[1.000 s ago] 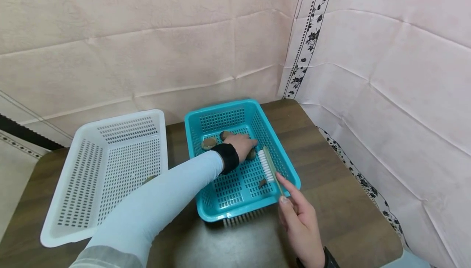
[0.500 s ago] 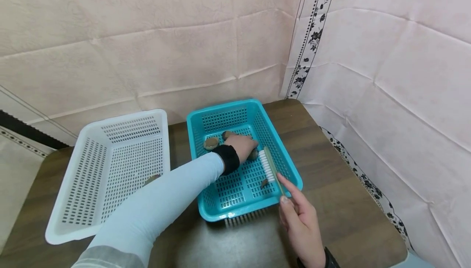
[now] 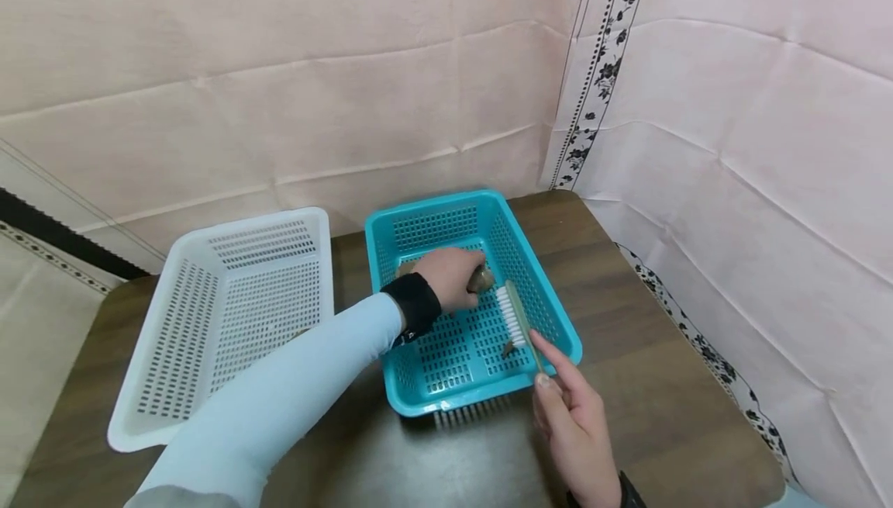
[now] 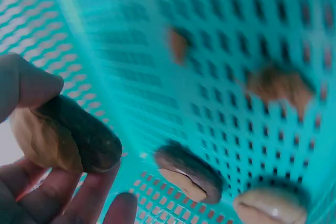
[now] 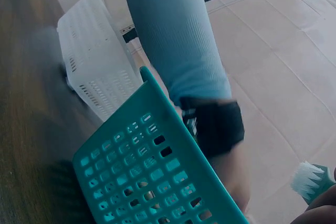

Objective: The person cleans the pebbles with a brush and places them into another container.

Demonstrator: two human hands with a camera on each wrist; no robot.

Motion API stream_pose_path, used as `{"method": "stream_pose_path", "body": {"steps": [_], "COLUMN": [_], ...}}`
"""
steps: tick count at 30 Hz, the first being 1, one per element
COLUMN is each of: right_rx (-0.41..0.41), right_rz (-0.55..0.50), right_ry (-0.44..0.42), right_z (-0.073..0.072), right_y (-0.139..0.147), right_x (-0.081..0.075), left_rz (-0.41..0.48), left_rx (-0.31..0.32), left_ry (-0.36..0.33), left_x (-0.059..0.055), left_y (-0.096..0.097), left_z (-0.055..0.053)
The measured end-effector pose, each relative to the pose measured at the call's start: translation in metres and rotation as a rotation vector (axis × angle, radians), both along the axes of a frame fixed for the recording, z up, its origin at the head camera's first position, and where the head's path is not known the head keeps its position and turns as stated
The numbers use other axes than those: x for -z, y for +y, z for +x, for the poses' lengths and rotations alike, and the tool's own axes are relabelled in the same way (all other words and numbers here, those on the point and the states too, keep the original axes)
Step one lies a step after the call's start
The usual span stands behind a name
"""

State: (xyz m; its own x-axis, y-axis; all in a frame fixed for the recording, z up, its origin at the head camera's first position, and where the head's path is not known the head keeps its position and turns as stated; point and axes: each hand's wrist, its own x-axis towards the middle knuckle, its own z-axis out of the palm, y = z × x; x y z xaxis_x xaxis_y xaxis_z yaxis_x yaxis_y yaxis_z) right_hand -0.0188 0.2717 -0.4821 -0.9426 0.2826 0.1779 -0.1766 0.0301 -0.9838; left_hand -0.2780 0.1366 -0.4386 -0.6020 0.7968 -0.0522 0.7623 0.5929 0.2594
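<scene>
Turquoise plastic forms the perforated basket [image 3: 481, 395] standing near the far edge of the bench [image 3: 649, 392], toward its far right corner. Inside it, the left hand [image 3: 449, 277] grips a brown-and-tan stone [image 4: 86, 135], thumb on one side and fingers curled along the other. A second two-tone stone [image 4: 190, 176] and a paler stone [image 4: 269, 207] lie on the basket's floor, along with a ragged brown fragment [image 4: 281, 86] and a smaller, blurred brown piece [image 4: 178, 45]. Apart from the left, the right hand [image 3: 574, 424] pinches the handle of a pale green brush [image 3: 517, 312] above the basket's right side, white bristles turned left. A white basket [image 3: 261, 306] stands toward the bench's far left corner, partly covered by a light blue sleeve [image 3: 300, 384].
</scene>
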Motion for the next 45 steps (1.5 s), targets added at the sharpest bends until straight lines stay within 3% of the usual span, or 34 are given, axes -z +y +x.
{"method": "stream_pose_path", "body": {"steps": [6, 11, 15, 19, 24, 28, 31, 36, 42, 45], "right_rx": [-0.004, 0.004, -0.011, -0.012, -0.004, -0.010, -0.016, -0.030, -0.020, -0.004], "right_rz": [0.019, 0.020, 0.015, 0.021, 0.044, 0.080, 0.103, 0.120, 0.150, 0.159], "right_ry": [-0.015, -0.058, -0.072, -0.088, -0.119, -0.119, -0.099, -0.080, -0.074, -0.094], "right_z": [-0.001, -0.002, -0.003, -0.003, -0.004, -0.006, -0.008, -0.009, -0.013, -0.014], "right_y": [-0.006, -0.013, -0.020, -0.022, -0.028, -0.035, -0.039, -0.044, -0.044, -0.043], "right_x": [-0.003, -0.004, -0.004, -0.004, -0.007, -0.010, -0.011, -0.009, -0.007, -0.009], "left_rz": [0.259, 0.489, 0.725, 0.919, 1.051, 1.173, 1.245, 1.321, 1.349, 1.328], "left_rx": [-0.057, -0.118, -0.176, -0.281, -0.413, -0.468, -0.462, -0.409, -0.319, -0.302], "left_ry": [-0.142, -0.333, -0.616, -0.919, -1.109, -1.260, -1.345, -1.414, -1.437, -1.416], "left_x": [-0.018, -0.026, -0.026, -0.021, -0.013, -0.008, -0.005, -0.001, 0.001, 0.005], "left_y": [-0.036, -0.062, -0.077, -0.081, -0.086, -0.088, -0.087, -0.086, -0.082, -0.081], "left_z": [0.022, 0.044, 0.062, 0.077, 0.094, 0.106, 0.112, 0.121, 0.131, 0.136]}}
